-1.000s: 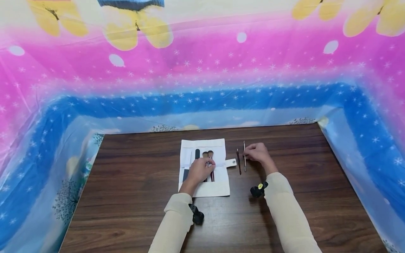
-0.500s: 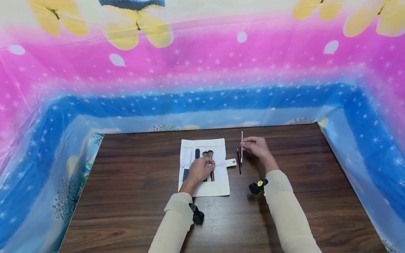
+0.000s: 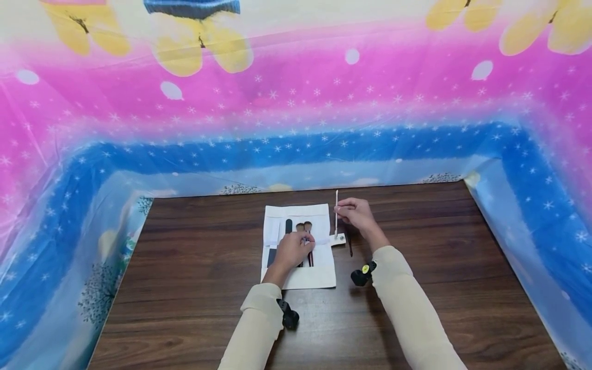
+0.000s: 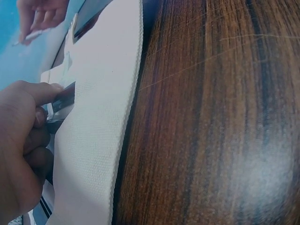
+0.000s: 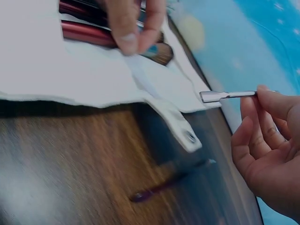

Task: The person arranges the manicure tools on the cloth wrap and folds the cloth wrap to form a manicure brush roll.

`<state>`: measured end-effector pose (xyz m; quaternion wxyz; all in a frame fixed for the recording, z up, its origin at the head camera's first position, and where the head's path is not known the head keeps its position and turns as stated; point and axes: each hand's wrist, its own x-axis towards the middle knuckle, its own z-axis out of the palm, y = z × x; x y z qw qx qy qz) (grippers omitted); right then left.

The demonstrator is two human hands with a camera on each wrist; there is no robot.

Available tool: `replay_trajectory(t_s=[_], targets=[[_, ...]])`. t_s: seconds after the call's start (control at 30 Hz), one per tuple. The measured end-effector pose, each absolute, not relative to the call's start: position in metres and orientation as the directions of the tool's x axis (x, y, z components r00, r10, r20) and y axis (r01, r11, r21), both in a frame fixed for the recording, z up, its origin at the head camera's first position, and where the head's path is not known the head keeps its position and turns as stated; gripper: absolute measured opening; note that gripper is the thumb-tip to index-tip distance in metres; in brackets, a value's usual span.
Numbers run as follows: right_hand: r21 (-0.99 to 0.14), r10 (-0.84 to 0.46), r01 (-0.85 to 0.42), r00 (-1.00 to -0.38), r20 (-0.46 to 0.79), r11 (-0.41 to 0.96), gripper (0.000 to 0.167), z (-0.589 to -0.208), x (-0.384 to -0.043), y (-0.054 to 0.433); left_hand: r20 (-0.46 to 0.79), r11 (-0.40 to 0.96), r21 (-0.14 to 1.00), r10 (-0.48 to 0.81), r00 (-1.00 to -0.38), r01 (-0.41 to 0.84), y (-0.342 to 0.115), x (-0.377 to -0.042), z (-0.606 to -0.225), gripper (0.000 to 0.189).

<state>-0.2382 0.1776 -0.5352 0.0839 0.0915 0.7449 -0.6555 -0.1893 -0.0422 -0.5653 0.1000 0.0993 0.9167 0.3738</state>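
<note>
A white cloth brush roll (image 3: 309, 278) lies unfolded on the table, makeup brushes (image 5: 89, 33) with dark red handles standing in its pocket. My left hand (image 3: 291, 251) is over the roll, thumb and finger pinching a makeup brush just above the pocket edge; its fingers hide part of the brushes. Between thumb and fingers, my right hand (image 3: 357, 213) holds a slim silver cuticle pusher (image 5: 213, 96) upright in the head view, its flat end downward over the roll's snap strap (image 3: 339, 239). A thin dark red tool (image 5: 159, 188) lies beside the strap.
A black file-like strip (image 3: 289, 225) and a dark flat piece (image 3: 271, 257) sit at the left of the roll. The brown wood table (image 3: 194, 308) extends around it, with a printed cloth backdrop (image 3: 296, 149) along its far edge.
My right hand has lifted the cuticle pusher off the table and carried it left, from beyond the dark red tool to above the strap. My left hand has stayed in place.
</note>
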Motion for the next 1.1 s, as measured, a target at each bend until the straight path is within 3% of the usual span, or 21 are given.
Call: replay_trajectory(t_s=[0.7, 1.1], targets=[[-0.947, 0.021, 0.285, -0.958, -0.285, 0.146, 0.027, -0.545, -0.248, 0.132, -0.077, 0.704, 0.697, 0.266, -0.961, 0.139, -0.043, -0.191, -0.567, 0.011], [-0.93, -0.003, 0.315, -0.947, -0.322, 0.19, 0.021, -0.55, -0.243, 0.128, -0.084, 0.699, 0.703, 0.264, -0.961, 0.131, -0.043, -0.191, -0.566, 0.012]])
